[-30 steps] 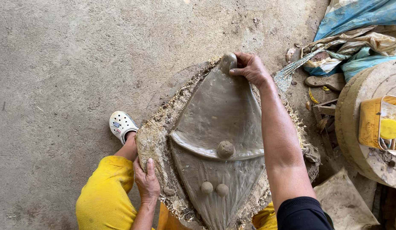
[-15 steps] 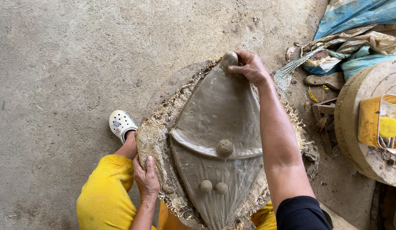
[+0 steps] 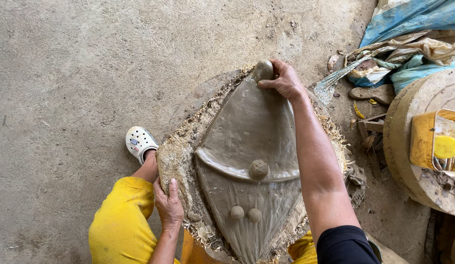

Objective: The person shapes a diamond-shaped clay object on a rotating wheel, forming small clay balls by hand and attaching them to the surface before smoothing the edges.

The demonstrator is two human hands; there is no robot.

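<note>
On a bare concrete floor [image 3: 80,63], we see a wet grey clay form [image 3: 252,146], pointed at the far end, lying on a round straw-flecked base [image 3: 181,161] between the person's knees. The right hand [image 3: 285,80] reaches to the far tip, its fingers [image 3: 272,83] curled narrowly around a small clay knob [image 3: 263,71] seated there; whether they pinch it or only press it, we cannot quite tell. The left hand [image 3: 168,205] lies flat with fingers together against the near left edge of the base, just beside yellow trousers [image 3: 122,220] and a white clog [image 3: 139,142]. Three clay balls [image 3: 259,169] sit on the form, one on the raised curved band. At right stand a round stone block [image 3: 408,146] carrying a yellow tub [image 3: 425,142], and crumpled blue sheeting [image 3: 408,24].
</note>
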